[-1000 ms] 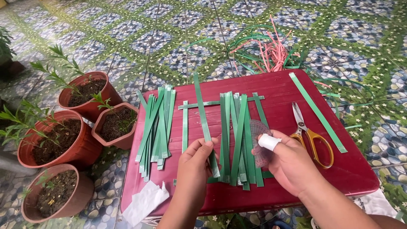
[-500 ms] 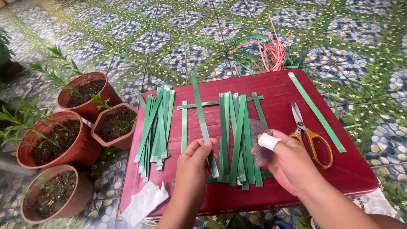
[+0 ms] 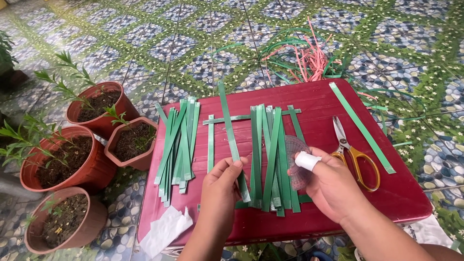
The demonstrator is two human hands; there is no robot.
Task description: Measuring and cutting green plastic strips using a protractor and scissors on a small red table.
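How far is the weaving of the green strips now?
Done: several upright strips lie side by side, crossed by one strip at the top. In hand: the left hand holds a slanted strip; the right hand rests beside. Left: a pile of loose strips lies unused.

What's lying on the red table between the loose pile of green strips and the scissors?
In the head view, the woven green strips lie there, with both hands, left hand and right hand, on them.

Even, soft daylight over my view, bright but no harsh glare, faint sheen on the dark red plastic tabletop [image 3: 338, 101], shallow shadows under my hands, sharp focus at centre, slight wide-angle bending of the patterned blue-green floor tiles [image 3: 145, 29] toward edges
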